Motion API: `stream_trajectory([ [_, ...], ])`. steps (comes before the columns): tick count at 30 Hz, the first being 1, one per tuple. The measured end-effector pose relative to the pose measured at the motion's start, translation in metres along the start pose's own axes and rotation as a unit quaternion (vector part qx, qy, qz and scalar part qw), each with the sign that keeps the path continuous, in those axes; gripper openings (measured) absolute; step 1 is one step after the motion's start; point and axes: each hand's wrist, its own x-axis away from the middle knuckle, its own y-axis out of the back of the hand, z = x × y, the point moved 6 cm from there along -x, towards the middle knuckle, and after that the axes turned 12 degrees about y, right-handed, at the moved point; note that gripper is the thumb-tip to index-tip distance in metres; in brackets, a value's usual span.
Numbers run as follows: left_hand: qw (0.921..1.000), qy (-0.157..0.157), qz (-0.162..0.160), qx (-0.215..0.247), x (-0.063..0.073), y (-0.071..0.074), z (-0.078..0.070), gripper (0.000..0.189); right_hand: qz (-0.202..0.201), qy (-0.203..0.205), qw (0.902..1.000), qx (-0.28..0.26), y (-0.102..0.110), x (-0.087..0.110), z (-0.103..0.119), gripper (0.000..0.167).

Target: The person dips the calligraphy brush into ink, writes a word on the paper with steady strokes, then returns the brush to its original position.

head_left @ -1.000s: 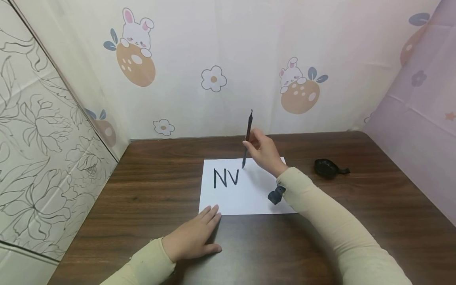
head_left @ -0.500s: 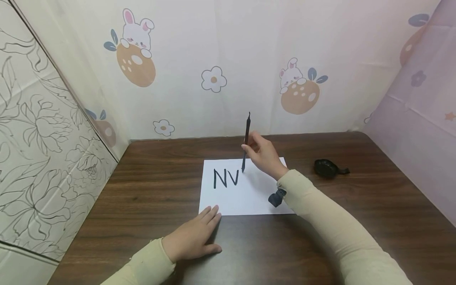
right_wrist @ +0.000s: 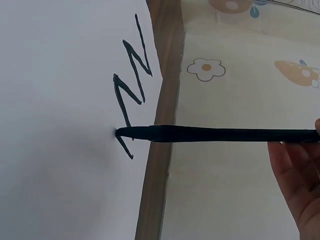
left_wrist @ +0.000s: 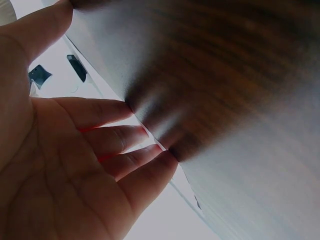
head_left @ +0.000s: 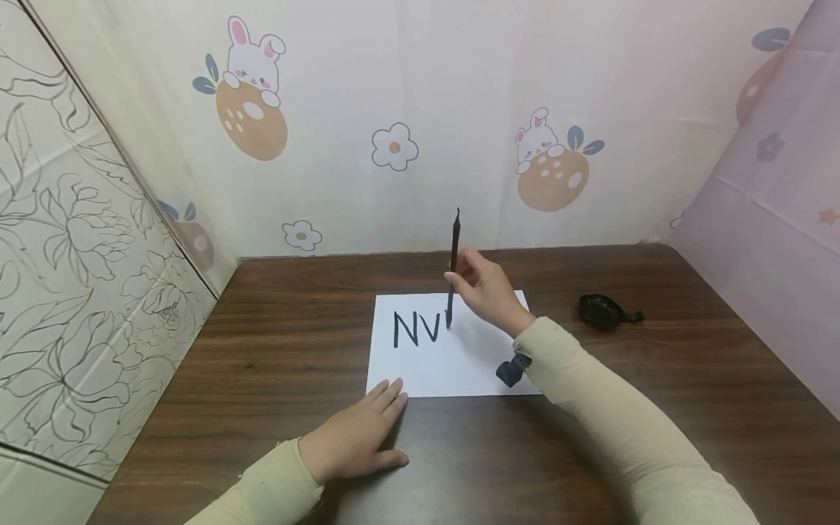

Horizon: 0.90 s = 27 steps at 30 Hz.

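Observation:
My right hand (head_left: 488,292) pinches a dark writing brush (head_left: 455,251) by its middle, with a small loop at the top end. The brush stands nearly upright over a white sheet of paper (head_left: 420,375), its tip on the paper in the right wrist view. Black strokes reading "NV" (head_left: 416,328) run across the upper left of the sheet, and a fresh slanted stroke (right_wrist: 125,147) starts at the tip. My left hand (head_left: 354,436) lies flat with spread fingers, its fingertips on the paper's lower left corner. Nothing is in its palm (left_wrist: 55,175).
A small black dish with a short handle (head_left: 600,311) sits to the right of the paper on the brown wooden table (head_left: 282,328). A patterned cloth (head_left: 459,87) hangs behind the table's far edge. A dark device (head_left: 512,370) is strapped to the right wrist.
My right hand has moved slightly down toward me with the brush, its tip drawing a short new stroke right of the "V". The left hand has stayed in place.

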Motion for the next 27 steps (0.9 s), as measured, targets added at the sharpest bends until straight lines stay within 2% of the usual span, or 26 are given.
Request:
stream_trajectory([
  [9,1.0000,-0.002,-0.005,0.001,0.0003,0.0000,0.0005,0.083,0.010,-0.010,0.9999,-0.006,-0.0001,0.0039,0.0037,0.019],
  [20,1.0000,-0.003,-0.004,0.002,0.0003,0.0000,0.0007,0.083,0.018,-0.002,0.9997,-0.014,0.0001,0.0059,0.0066,0.014],
  [27,1.0000,-0.001,0.000,0.003,0.0007,0.0007,0.0001,0.082,0.018,-0.002,0.9996,-0.020,0.0010,0.0063,0.0058,0.019],
])
